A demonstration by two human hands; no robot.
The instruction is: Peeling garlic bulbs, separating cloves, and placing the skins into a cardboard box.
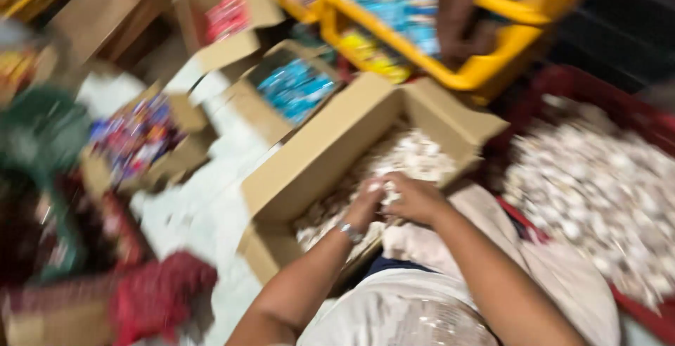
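Yellow crate (492, 68) at top centre, blue packets inside. Red basket (636, 117) at right, heaped with pale pieces. Open carton of blue packets (295, 89) upper middle; carton of red packets (226, 17) above it. Carton of mixed colourful wrappers (137, 138) at left. Red cloth (158, 293) lower left. All blurred.
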